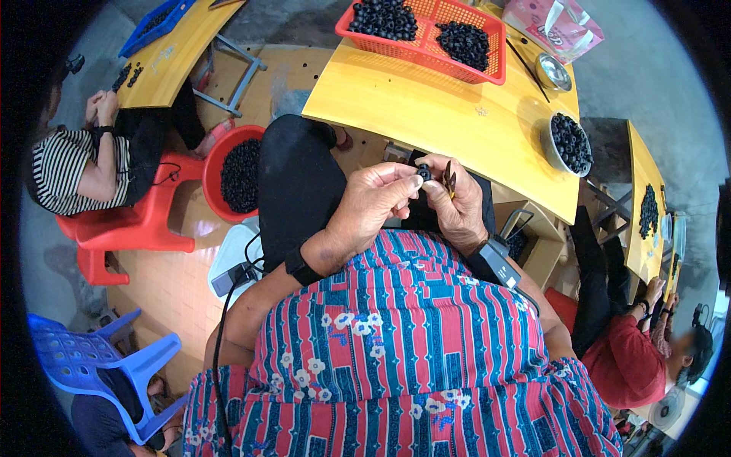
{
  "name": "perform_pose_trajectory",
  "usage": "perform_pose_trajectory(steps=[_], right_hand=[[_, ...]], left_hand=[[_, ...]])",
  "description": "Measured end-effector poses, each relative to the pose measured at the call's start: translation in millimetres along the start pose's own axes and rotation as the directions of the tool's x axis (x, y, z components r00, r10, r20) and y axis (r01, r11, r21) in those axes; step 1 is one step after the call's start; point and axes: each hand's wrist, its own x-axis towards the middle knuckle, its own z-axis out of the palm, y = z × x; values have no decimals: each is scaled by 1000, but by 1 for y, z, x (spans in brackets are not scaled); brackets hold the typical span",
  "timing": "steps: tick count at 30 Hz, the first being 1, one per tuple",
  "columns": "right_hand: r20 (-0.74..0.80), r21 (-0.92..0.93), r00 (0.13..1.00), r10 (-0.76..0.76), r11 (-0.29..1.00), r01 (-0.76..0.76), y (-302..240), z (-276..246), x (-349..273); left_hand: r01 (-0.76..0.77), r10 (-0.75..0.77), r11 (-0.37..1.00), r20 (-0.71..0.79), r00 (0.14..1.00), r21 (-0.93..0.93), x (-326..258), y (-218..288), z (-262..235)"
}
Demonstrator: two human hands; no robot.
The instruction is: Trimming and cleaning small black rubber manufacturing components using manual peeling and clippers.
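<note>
Above my lap, my left hand (373, 196) is closed, pinching a small black ring-shaped part (424, 173) between thumb and fingertips. My right hand (463, 209) is closed too, and its thumb and fingers meet the same part from the other side. A small pair of snips (450, 180) with dark blades and a bit of yellow handle sticks up from my right hand; its grip is mostly hidden in the palm. Just beyond my hands runs the near edge of the yellow table (426, 107).
On the table are a red basket (419, 50) of black parts, a metal bowl (567, 145) of them and a smaller metal bowl (553, 72). A red tub (217, 171) of parts stands on the floor left. People work at tables on both sides. A blue stool (99, 365) is lower left.
</note>
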Motion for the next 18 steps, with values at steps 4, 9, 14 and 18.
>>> perform_pose_trajectory(steps=[4,9,14,18], right_hand=[[-16,142,1000,27,990,-24,1,1,1],[42,314,978,202,927,-205,6,-3,-3],[86,383,953,291,873,-301,1,-5,-1],[170,370,965,202,894,-252,-9,-14,8]], left_hand=[[-60,61,997,-9,998,49,2,1,0],[-72,78,989,-48,996,132,2,3,0],[-112,120,935,-2,993,337,13,-9,-6],[-6,0,968,23,1000,250,5,3,1]])
